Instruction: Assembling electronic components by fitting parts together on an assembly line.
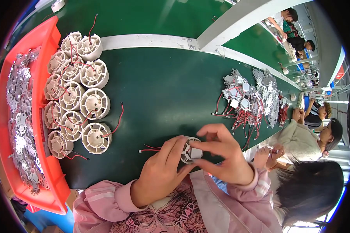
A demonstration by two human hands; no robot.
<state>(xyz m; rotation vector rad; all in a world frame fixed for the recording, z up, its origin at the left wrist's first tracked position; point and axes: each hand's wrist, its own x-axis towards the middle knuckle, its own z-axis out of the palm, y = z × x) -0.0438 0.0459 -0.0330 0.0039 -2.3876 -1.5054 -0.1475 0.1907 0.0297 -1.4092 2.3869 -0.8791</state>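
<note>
Where the white housing (186,157) lies: between left hand (159,165) and right hand (226,156), round, no long axis.
Grey plate (196,153): at the housing's right part, nearer the right hand.
Left grip: closed around the housing's left side.
Right grip: thumb and forefinger bracket the plate; cannot tell whether pinching.

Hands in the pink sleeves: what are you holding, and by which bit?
The left hand holds a round white housing by its outer edge; the right hand is at the grey piece on it, grip unclear.
</note>
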